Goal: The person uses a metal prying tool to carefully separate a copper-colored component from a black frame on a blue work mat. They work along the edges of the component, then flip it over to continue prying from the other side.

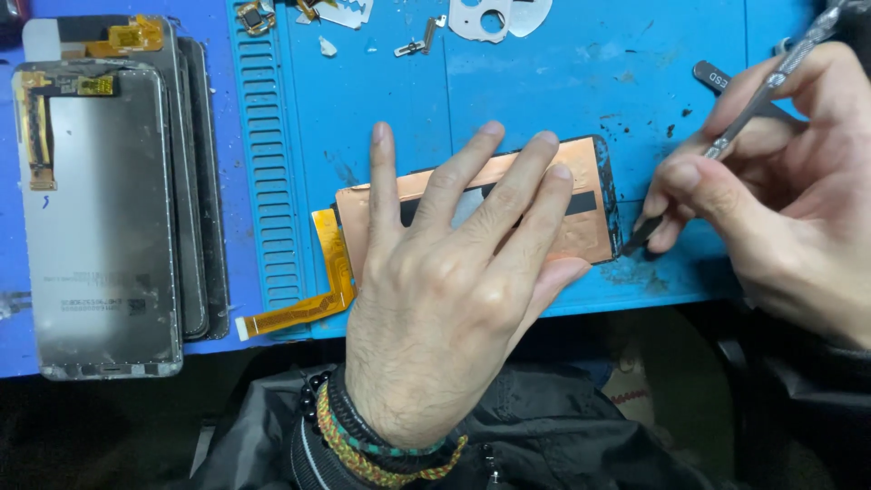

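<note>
The left hand (454,272) lies flat, fingers spread and unclenched, pressing a rectangular display panel (581,204) (copper-foil back, dark stripe across it) onto the ribbed blue mat (381,91) on the desk. A thin orange flex ribbon (322,281) bends from the panel's left end. The right hand (780,191) pinches a slim metal pry tool (753,109), its dark tip touching the panel's right edge. Grey-backed screens (100,218) sit stacked well apart, far left.
</note>
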